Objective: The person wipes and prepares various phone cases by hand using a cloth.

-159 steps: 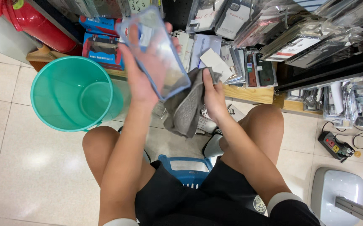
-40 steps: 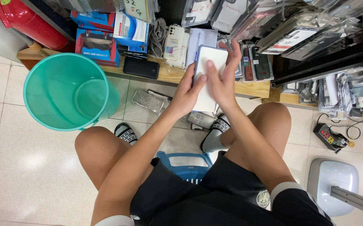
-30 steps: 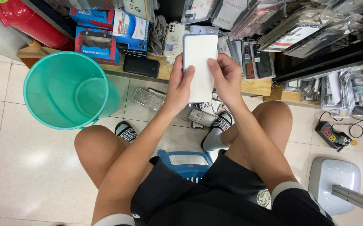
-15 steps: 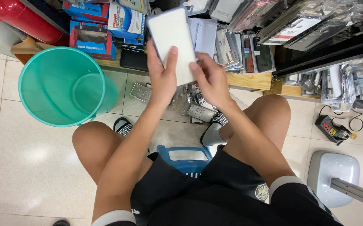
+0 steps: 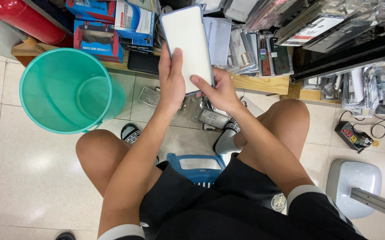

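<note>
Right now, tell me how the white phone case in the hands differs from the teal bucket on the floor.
The white phone case is flat, slim and rectangular; the teal bucket is round, deep and much bigger. The case is held up by the left hand and right hand; the bucket stands untouched on the tile. Both look plastic.

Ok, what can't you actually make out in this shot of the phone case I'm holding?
Head view only:
- White phone case: the far face is turned away; the left hand and right hand cover its lower edge.
- Teal bucket: the far outer wall is hidden by its own rim.
- Blue stool: mostly hidden under the shorts.
- Packaged cases on the shelf: too small and glary to tell apart.
</note>
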